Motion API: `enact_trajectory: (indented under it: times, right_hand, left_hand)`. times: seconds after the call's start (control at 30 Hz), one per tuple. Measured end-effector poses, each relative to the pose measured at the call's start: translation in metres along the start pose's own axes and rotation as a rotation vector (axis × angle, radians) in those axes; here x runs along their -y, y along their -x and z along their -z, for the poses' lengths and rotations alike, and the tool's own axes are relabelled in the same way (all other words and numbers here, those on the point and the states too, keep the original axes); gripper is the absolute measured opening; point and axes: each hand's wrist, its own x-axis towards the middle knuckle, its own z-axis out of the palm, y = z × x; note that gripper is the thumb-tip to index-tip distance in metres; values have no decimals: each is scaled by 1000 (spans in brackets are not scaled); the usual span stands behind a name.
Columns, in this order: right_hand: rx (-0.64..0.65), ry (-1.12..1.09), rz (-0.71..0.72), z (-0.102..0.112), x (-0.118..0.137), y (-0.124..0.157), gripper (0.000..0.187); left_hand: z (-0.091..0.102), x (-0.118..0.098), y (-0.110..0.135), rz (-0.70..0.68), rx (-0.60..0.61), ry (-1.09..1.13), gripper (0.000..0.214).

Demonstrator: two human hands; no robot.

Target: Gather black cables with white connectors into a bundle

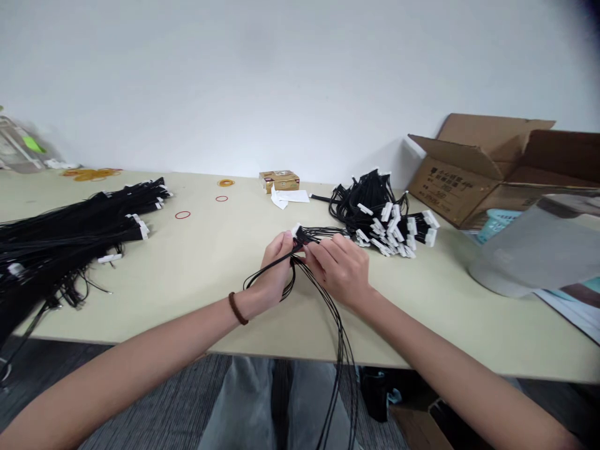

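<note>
My left hand (274, 265) is closed around a small bundle of thin black cables (328, 312) near their white connector ends (297, 231), above the middle of the beige table (197, 262). My right hand (338, 265) sits close beside it, fingers pinched on the same bundle. The cables trail down past the table's front edge toward my lap. A brown bead bracelet is on my left wrist.
A large spread of black cables (70, 237) lies at the left. A pile of bundled cables with white connectors (382, 215) sits at the right. Rubber bands (182, 214), a small box (280, 180), white paper, an open cardboard box (487, 165) and a grey bag (539, 250) are around.
</note>
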Motion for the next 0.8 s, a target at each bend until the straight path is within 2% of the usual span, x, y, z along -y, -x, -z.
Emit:
enact_trajectory:
  times: [0.33,0.47,0.6,0.7,0.8]
  right_hand:
    - [46,-29,-12,1,-3,2,14]
    - [59,-40,-16,-1,-4,2,14]
    - [40,-115,-12,-1,-12,3,5]
    - [-5,-154,186,2,-21,4,18]
    - [31,-115,460,3,-27,4,15]
  left_hand:
    - [-1,-3,3,12,54,-27,22]
    - [0,-3,2,55,100,43,20]
    - [1,-5,-1,149,110,162,15]
    - [1,-8,-4,274,73,224,16]
    - [2,-11,-5,376,15,246,18]
